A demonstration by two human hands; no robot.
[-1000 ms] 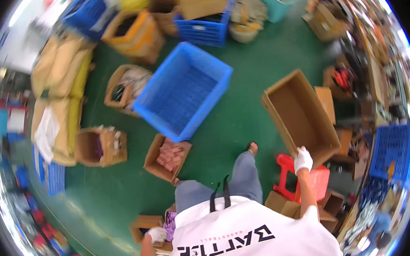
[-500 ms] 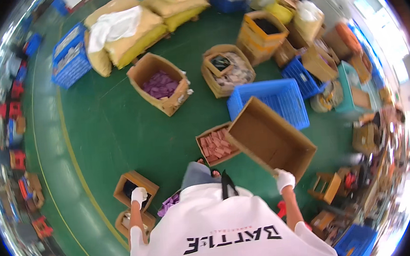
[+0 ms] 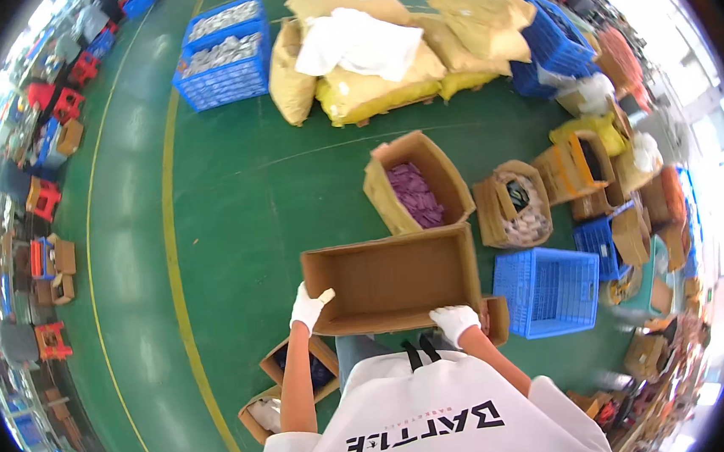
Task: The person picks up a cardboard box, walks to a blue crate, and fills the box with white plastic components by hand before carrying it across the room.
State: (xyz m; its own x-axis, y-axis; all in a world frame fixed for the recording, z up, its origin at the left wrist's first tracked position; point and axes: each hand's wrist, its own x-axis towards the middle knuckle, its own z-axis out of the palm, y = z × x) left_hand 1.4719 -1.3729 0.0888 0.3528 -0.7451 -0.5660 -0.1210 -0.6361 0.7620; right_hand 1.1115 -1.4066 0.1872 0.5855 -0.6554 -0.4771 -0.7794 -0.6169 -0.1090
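Note:
A large open cardboard box (image 3: 392,279) is held in front of me, its bare brown inside facing up. My left hand (image 3: 307,308), in a white glove, grips its left end with the thumb over the rim. On the near long side, toward the right, my gloved right hand (image 3: 456,322) is closed over the edge. Under the box's right end a smaller carton (image 3: 497,321) shows only in part. Just beyond stands a carton (image 3: 452,186) of purple pieces, partly covered by the box's far edge.
Right of the box stand a blue plastic crate (image 3: 550,330) and a carton (image 3: 490,216) of pale pieces. Two small cartons (image 3: 273,371) (image 3: 255,428) sit by my left forearm. Stuffed sacks (image 3: 386,95) and blue crates (image 3: 224,92) of metallic-looking pieces stand farther off on green floor.
The large box has moved left, from my right side to in front of me, and turned level. My left hand has left the small carton and taken its left end. The view has turned right.

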